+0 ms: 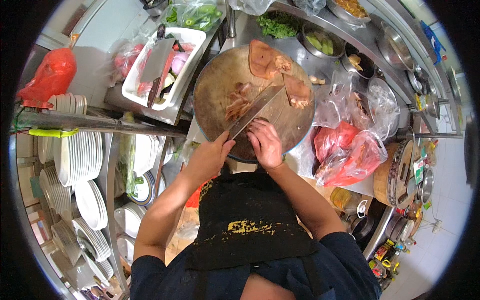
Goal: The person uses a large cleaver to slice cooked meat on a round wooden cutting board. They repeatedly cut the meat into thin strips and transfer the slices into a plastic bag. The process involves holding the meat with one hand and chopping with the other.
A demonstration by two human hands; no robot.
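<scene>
My left hand (212, 154) is closed round the handle of a long-bladed kitchen knife (254, 111). Its blade lies slantwise over a round wooden chopping board (210, 80), pointing away to the right. Beside the blade's near side, my right hand (266, 142) rests on the board with its fingers bent; a small dark bit shows at the fingertips, too hidden to name. Sliced brown meat (240, 100) is heaped left of the blade. Beyond the tip lie a large slab of cooked meat with skin (265, 59) and a smaller piece (297, 91).
A white tub (131, 82) with a cleaver (159, 59) across it stands at the left. Red and clear plastic bags (350, 152) lie right of the board. Bowls of greens (277, 25) and sliced vegetables (320, 42) stand behind. Stacked plates (80, 157) fill the left shelves.
</scene>
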